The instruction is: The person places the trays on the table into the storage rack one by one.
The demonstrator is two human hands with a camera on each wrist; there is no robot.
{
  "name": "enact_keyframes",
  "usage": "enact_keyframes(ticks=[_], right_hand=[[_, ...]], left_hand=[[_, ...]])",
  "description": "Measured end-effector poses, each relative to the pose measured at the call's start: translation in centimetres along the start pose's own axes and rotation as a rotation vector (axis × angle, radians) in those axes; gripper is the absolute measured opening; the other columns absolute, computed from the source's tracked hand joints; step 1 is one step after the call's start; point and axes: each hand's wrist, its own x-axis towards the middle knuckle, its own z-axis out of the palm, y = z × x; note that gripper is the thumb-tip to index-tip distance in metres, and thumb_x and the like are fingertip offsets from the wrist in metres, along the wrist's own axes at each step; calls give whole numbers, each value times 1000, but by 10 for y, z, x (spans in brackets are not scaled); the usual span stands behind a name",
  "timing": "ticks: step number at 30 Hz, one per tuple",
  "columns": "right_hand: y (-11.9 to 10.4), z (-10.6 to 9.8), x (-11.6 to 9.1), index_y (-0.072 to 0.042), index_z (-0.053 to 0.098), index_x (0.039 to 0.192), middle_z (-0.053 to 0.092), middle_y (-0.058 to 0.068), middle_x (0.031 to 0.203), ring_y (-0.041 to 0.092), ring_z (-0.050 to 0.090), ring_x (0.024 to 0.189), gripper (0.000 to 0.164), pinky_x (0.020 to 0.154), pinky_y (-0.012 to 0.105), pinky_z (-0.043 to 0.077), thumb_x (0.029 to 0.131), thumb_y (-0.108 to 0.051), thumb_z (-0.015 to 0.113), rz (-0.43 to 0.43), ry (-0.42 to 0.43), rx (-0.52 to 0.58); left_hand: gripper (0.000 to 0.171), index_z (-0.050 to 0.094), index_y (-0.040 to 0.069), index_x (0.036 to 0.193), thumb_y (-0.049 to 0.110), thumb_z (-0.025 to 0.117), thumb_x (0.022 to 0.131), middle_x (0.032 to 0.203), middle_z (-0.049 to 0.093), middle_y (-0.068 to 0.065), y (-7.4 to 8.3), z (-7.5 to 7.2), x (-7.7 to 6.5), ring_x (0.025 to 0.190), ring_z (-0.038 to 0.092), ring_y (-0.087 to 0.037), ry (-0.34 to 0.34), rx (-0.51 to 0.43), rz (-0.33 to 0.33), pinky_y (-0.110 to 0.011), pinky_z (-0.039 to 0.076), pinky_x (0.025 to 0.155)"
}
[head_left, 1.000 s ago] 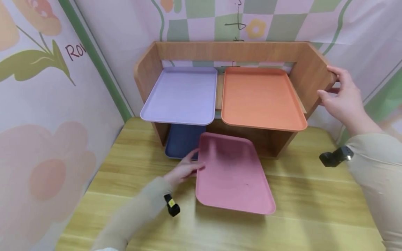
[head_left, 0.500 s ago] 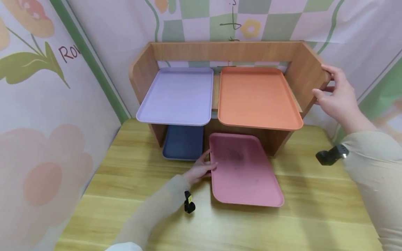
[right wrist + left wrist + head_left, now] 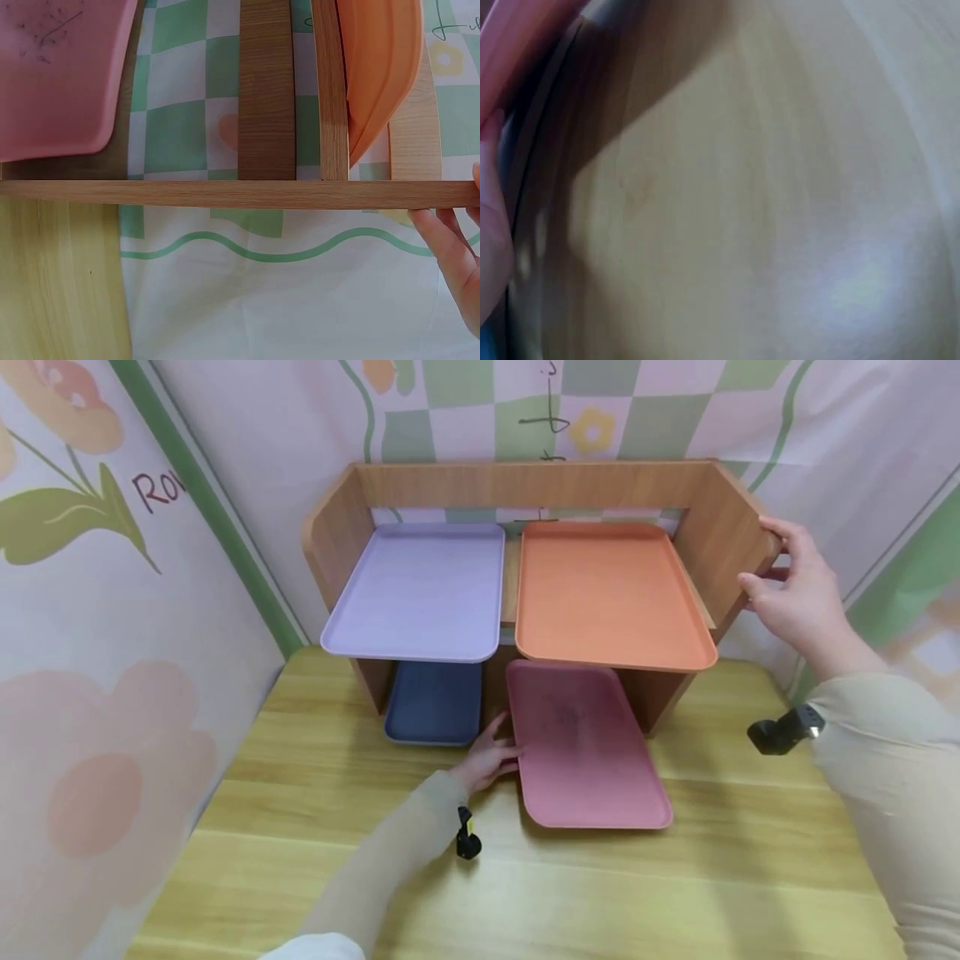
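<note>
A pink tray [image 3: 588, 752] slants out of the lower right level of a two-level wooden shelf [image 3: 525, 485], its far end beneath the orange tray [image 3: 611, 597]. At its left edge, my left hand [image 3: 486, 760] holds it with fingers spread along the rim; the hand's underside is hidden. In the left wrist view, part of the hand [image 3: 491, 232] shows close beside the pink rim. My right hand [image 3: 802, 589] grips the front edge of the shelf's right side panel, and its fingers [image 3: 450, 251] also show in the right wrist view.
A lilac tray [image 3: 420, 593] lies on the upper level, left of the orange one. Below it, a dark blue tray [image 3: 435, 703] sits in the lower left. Wood-look tabletop [image 3: 315, 793] extends in front. Patterned fabric walls [image 3: 660, 427] stand behind and left.
The pink tray has moved right, then farther into the shelf, and turned straighter, with my left hand following. My right hand keeps its grip on the panel. The head view has shifted slightly.
</note>
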Motion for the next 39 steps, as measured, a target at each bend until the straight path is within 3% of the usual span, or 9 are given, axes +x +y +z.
enact_keyframes(ticks=[5, 12, 20, 29, 33, 39], right_hand=[[-2, 0, 0, -40, 18, 148, 26, 21, 140, 46, 41, 122, 68, 50, 4, 44, 94, -14, 50, 4, 0, -7], [-1, 2, 1, -39, 18, 148, 27, 22, 138, 47, 41, 120, 68, 49, 4, 44, 94, -12, 50, -13, 6, -15], [1, 4, -1, -39, 19, 148, 28, 22, 138, 47, 42, 119, 69, 50, 4, 44, 93, -12, 51, -18, 6, -12], [3, -2, 0, -41, 19, 147, 33, 16, 134, 39, 44, 114, 70, 50, 3, 43, 92, -14, 53, -27, 17, -27], [2, -1, 2, -40, 20, 147, 38, 7, 125, 40, 44, 115, 69, 51, 4, 45, 92, -14, 53, -31, 11, -25], [1, -1, 0, -41, 17, 147, 30, 19, 140, 47, 41, 122, 70, 50, 3, 44, 93, -13, 51, -21, 0, -19]], left_hand=[[84, 9, 16, 153, -15, 50, 87, 142, 40, -29, -6, 0, 0, 122, 51, -33, 2, -62, 33, -44, 45, 100], [76, 13, 3, 151, -17, 44, 85, 152, 24, -24, -16, 0, 1, 136, 34, -36, 7, -6, 20, -45, 37, 107], [73, 16, 10, 152, -12, 44, 87, 153, 27, -18, -21, -2, -4, 122, 51, -33, 24, 32, -47, -35, 51, 83], [83, 11, 11, 152, -17, 48, 84, 147, 35, -25, -21, 3, -15, 118, 53, -34, -30, 40, -52, -42, 53, 88], [81, 14, 10, 151, -16, 49, 83, 143, 40, -26, -19, 2, -14, 110, 58, -31, 15, 64, -42, -39, 55, 83], [69, 31, 11, 147, -10, 53, 85, 131, 52, -23, -21, 1, -1, 94, 62, -21, 136, 89, 5, -31, 55, 73]])
